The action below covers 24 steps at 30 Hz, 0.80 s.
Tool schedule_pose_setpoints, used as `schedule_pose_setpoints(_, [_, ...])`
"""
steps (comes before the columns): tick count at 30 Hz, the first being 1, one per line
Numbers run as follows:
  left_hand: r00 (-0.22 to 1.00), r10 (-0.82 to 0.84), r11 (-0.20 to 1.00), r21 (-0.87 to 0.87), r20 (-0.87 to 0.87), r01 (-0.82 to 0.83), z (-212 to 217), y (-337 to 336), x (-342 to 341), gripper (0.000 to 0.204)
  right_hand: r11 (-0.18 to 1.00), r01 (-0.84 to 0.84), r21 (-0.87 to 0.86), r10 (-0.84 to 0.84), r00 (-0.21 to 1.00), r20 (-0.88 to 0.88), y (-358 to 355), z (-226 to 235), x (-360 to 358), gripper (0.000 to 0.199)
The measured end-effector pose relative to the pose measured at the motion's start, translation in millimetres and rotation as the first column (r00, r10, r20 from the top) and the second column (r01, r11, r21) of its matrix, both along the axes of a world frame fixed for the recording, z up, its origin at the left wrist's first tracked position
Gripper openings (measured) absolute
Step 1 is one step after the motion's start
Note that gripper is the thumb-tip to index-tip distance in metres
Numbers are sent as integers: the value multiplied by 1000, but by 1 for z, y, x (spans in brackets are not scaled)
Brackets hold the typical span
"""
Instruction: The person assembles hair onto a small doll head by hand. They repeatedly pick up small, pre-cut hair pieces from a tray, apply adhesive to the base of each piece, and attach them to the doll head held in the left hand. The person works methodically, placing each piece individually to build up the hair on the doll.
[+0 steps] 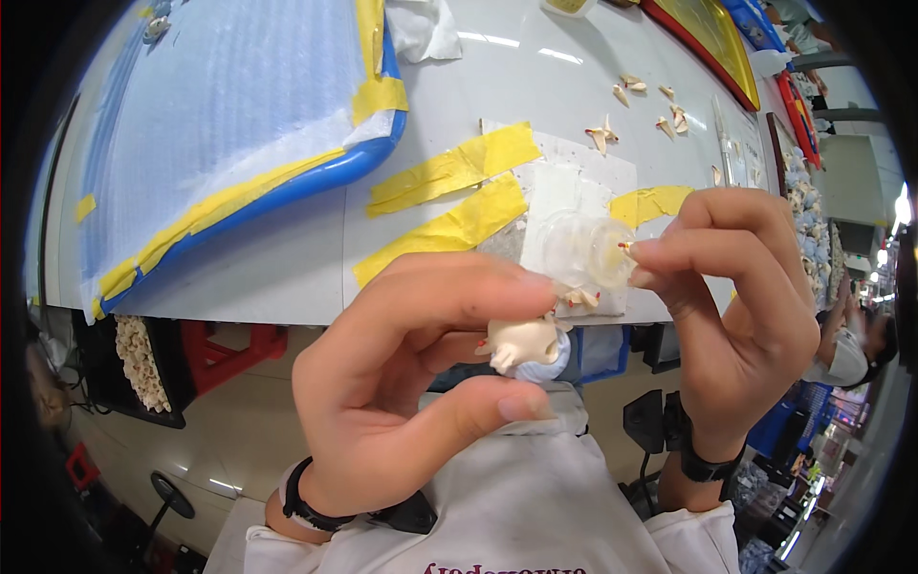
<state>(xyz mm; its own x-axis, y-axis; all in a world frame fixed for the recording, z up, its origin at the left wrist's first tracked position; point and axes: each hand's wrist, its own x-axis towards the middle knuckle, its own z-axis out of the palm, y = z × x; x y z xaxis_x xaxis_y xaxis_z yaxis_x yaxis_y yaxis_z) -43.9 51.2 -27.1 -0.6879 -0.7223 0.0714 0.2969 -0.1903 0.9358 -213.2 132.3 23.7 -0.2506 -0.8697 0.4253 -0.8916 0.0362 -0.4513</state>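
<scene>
My left hand pinches a small cream and pale blue figurine between thumb and fingers, above the table's near edge. To its right, my right hand holds a tiny cream piece with a red tip between thumb and fingertip. Just beyond the figurine are small clear round cups, one partly over the other. Some small cream pieces with red tips lie in front of the cups. Several more cream pieces are scattered farther back on the table.
A blue-rimmed tray lined with foam sheet stands at the left. Yellow tape crosses the white table. A yellow tray is at the back right. Below left, a dark bin holds many cream pieces. Another person is far right.
</scene>
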Motion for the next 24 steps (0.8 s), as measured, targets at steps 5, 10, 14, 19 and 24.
schedule_pose_setpoints(5, [1000,21,988,156,21,-24,5,7,-4,53,995,-20,-101,55,934,352,9,1,9,18])
schedule_pose_setpoints(10, [998,51,983,176,31,-56,6,10,-2,54,985,26,-173,11,978,207,13,-3,2,18])
schedule_pose_setpoints(14, [999,46,988,144,29,-50,5,9,-3,54,995,33,-95,-32,999,7,12,4,-3,22])
schedule_pose_setpoints(19, [1000,19,998,55,20,-20,0,9,3,52,999,40,-5,-41,988,-151,2,7,4,22])
schedule_pose_setpoints(24, [999,36,998,58,24,-37,1,7,4,51,1000,23,1,-22,976,-215,-2,8,3,18])
